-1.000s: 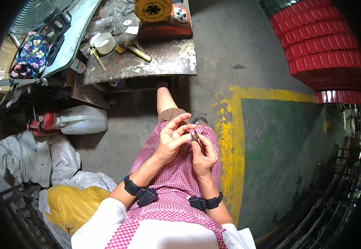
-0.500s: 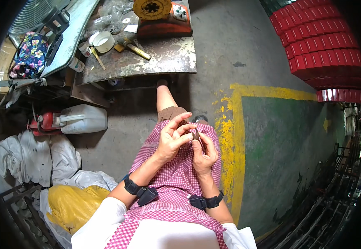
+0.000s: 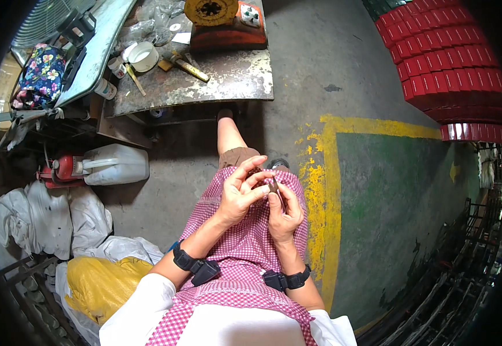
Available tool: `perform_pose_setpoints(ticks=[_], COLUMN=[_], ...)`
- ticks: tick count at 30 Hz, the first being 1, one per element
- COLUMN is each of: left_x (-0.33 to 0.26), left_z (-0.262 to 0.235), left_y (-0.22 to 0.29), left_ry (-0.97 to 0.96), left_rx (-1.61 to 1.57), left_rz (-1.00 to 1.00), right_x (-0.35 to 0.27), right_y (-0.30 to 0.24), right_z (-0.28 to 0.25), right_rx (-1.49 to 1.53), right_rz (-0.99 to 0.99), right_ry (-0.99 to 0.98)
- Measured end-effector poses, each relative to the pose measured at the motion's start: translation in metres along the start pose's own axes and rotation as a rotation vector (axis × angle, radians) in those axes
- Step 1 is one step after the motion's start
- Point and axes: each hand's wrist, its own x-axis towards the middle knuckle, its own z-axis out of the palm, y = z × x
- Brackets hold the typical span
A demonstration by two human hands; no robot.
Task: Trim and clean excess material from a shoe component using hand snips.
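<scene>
Above my lap, over a pink-and-white checked apron point(image 3: 236, 245), both hands are close together. My right hand point(image 3: 285, 218) is closed, its thumb and fingers pinching a small dark pointed piece point(image 3: 274, 187) that stands nearly upright. Its exact kind is too small to make out. My left hand point(image 3: 240, 193) comes to the same spot from the left, index finger raised and curved, thumb and another finger drawn together by the tip of the piece. Whatever lies between those left fingertips is too small to see. Black bands with small boxes circle both wrists.
Ahead stands a worn metal-topped table point(image 3: 239, 86) bearing an orange machine point(image 3: 230, 37), a white bowl point(image 3: 143, 56) and brushes point(image 3: 190, 68). A white jerrycan point(image 3: 118, 165) and a yellow sack point(image 3: 104, 285) lie left. Red boxes point(image 3: 450, 57) are stacked far right; dark metal racks point(image 3: 464, 277) stand nearer.
The small dark piece has turned slightly between my right fingers. Both hands stay almost in the same place.
</scene>
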Motion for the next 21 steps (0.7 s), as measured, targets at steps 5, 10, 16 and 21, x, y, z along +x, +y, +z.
perform_pose_setpoints(ticks=[5, 10, 16, 21], left_x=[-0.0003, -0.0007, -0.0007, -0.0006], left_z=[0.0015, 0.0006, 0.0008, 0.0016], left_y=[0.0001, -0.0011, -0.0032, -0.0035], left_ry=[0.001, 0.002, 0.015, 0.019], left_rx=[0.011, 0.034, 0.057, 0.065], left_rz=[0.005, 0.022, 0.048, 0.062], right_x=[-0.0007, 0.0004, 0.0000, 0.0004], right_y=[0.0028, -0.0010, -0.0005, -0.0014], right_z=[-0.0004, -0.0002, 0.0005, 0.0009], right_rx=[0.011, -0.004, -0.025, -0.018], right_rz=[0.002, 0.010, 0.004, 0.012], right_ry=[0.009, 0.005, 0.013, 0.016])
